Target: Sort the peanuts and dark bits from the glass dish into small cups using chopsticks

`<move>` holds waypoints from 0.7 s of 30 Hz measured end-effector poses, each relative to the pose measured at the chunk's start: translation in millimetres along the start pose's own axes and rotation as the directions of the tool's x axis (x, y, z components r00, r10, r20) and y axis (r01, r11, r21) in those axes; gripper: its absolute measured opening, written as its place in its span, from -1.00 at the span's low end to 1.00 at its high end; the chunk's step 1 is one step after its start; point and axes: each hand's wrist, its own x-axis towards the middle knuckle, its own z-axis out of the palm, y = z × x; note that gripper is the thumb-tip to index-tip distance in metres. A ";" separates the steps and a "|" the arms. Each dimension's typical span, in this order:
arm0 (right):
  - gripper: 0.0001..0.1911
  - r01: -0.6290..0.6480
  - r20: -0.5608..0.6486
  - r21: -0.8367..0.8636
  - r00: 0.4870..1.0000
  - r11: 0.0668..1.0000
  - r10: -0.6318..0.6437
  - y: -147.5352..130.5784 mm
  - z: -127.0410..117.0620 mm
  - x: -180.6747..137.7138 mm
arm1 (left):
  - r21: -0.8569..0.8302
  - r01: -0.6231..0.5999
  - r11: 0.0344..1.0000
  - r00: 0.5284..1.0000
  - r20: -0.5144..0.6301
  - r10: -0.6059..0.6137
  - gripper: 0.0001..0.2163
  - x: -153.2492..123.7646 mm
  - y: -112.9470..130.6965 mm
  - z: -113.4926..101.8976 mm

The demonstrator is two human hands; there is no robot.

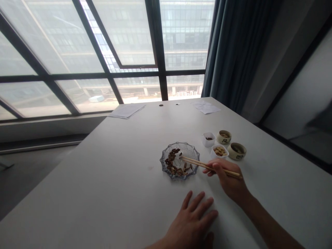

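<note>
My right hand is closed around a pair of wooden chopsticks. Their tips reach into a scalloped clear glass dish. Dark brown seeds or nuts in shells lie along the left and lower parts of the dish; their exact kind is hard to make out. One small dark piece is close to the chopstick tips, and I cannot tell if it is pinched. My left hand lies on the white table in front of the dish, fingers spread and holding nothing.
Right of the dish stand a white cup with dark pieces, a white cup with pale nuts, and two cream round bowls, one behind the other. Papers lie at the table's far left, another sheet far right.
</note>
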 end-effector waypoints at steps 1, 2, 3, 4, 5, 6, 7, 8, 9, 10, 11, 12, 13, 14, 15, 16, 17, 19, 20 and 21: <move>-0.55 0.006 -0.034 -0.028 0.999 1.000 -0.007 -1.8 -0.1 -0.9 | 0.003 0.001 1.000 1.000 -0.003 -0.001 -0.58 -0.1 0.2 0.0; -0.54 0.006 -0.076 -0.062 0.997 0.998 -0.011 -4.5 -0.7 -1.8 | 0.007 0.003 1.000 1.000 -0.008 -0.003 -0.58 -0.2 0.4 0.2; -0.52 -0.001 -0.119 -0.099 0.993 0.995 -0.011 -8.2 -1.5 -2.5 | 0.014 0.004 1.000 1.000 -0.012 -0.003 -0.58 -0.3 0.5 0.6; -0.50 -0.011 -0.149 -0.132 0.989 0.991 -0.009 -13.0 -2.4 -2.6 | 0.022 0.003 1.000 1.000 -0.017 -0.003 -0.57 -0.4 0.5 1.2; -0.49 -0.018 -0.160 -0.163 0.987 0.987 -0.008 -18.6 -3.0 -1.8 | 0.030 0.001 1.000 1.000 -0.022 0.000 -0.57 -0.5 0.3 1.8; -0.48 -0.020 -0.150 -0.196 0.989 0.980 -0.010 -25.1 -3.0 0.1 | 0.036 -0.002 0.999 1.000 -0.026 0.003 -0.56 -0.6 0.0 2.5; -0.48 -0.015 -0.120 -0.236 0.993 0.972 -0.014 -32.0 -2.2 3.1 | 0.041 -0.006 0.999 1.000 -0.029 0.007 -0.56 -0.7 -0.3 3.1; -0.47 -0.007 -0.076 -0.280 0.997 0.960 -0.015 -39.2 -0.3 7.3 | 0.044 -0.009 0.999 0.999 -0.032 0.010 -0.56 -0.8 -0.7 3.4; -0.46 0.000 -0.024 -0.322 1.000 0.947 -0.008 -46.1 2.7 12.3 | 0.048 -0.010 0.999 0.999 -0.036 0.012 -0.56 -0.9 -1.1 3.4; -0.44 0.002 0.027 -0.354 1.000 0.935 0.009 -52.4 6.7 17.8 | 0.054 -0.012 0.998 0.999 -0.042 0.014 -0.56 -1.0 -1.4 3.1; -0.43 -0.001 0.078 -0.370 0.996 0.929 0.032 -57.8 11.6 23.5 | 0.061 -0.017 0.998 0.999 -0.048 0.019 -0.56 -1.1 -1.6 2.3; -0.42 -0.007 0.127 -0.363 0.990 0.932 0.057 -62.2 16.8 29.1 | 0.071 -0.023 0.997 0.998 -0.056 0.027 -0.56 -1.2 -1.6 1.3; -0.42 -0.015 0.171 -0.343 0.982 0.939 0.078 -65.6 21.8 34.4 | 0.080 -0.031 0.996 0.997 -0.064 0.036 -0.56 -1.5 -1.6 0.1; -0.43 -0.023 0.206 -0.316 0.974 0.949 0.092 -68.2 26.2 39.3 | 0.089 -0.037 0.995 0.996 -0.073 0.044 -0.56 -1.7 -1.5 -1.1; -0.45 -0.030 0.227 -0.289 0.969 0.957 0.099 -70.2 29.6 43.6 | 0.097 -0.041 0.994 0.995 -0.082 0.049 -0.57 -2.0 -1.3 -2.0; -0.46 -0.038 0.232 -0.267 0.967 0.963 0.103 -72.0 31.6 47.5 | 0.105 -0.042 0.994 0.994 -0.093 0.052 -0.58 -2.4 -1.3 -2.4; -0.48 -0.049 0.219 -0.257 0.970 0.965 0.108 -73.6 32.5 51.1 | 0.112 -0.042 0.993 0.993 -0.105 0.054 -0.59 -2.7 -1.5 -2.2; -0.47 -0.090 0.176 -0.271 0.974 0.958 0.141 -76.1 31.7 57.5 | 0.125 -0.046 0.991 0.990 -0.123 0.061 -0.61 -3.3 -2.6 0.3; -0.45 -0.122 0.155 -0.282 0.973 0.952 0.171 -76.7 31.2 60.6 | 0.129 -0.049 0.990 0.989 -0.131 0.066 -0.62 -3.6 -3.5 2.5; -0.43 -0.162 0.141 -0.288 0.968 0.944 0.209 -76.5 31.6 63.6 | 0.131 -0.052 0.990 0.988 -0.138 0.070 -0.62 -3.7 -4.6 5.0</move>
